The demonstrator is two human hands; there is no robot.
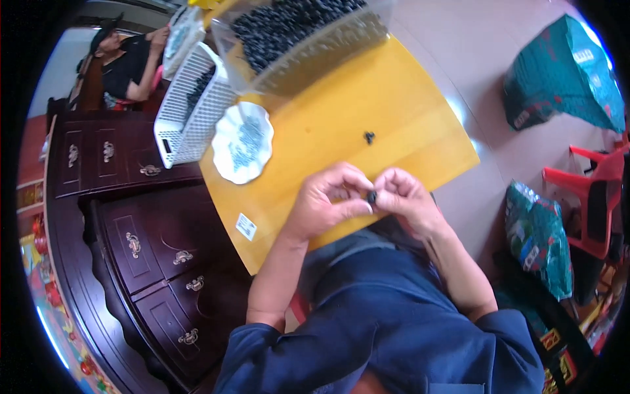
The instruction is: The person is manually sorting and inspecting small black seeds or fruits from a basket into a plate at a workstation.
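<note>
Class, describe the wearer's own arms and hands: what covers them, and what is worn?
The left hand and right hand are gloveless, with no ring or watch visible. Both forearms are bare; dark blue sleeves end near the elbows.

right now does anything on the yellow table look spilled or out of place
Mildly: a small black cluster lies loose on the yellow table, beyond the left hand and right hand, apart from the clear bin of black pieces. It may be set aside deliberately; nothing looks damaged.

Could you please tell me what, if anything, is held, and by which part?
A small black piece, between the left hand and right hand; gripped part unclear.
</note>
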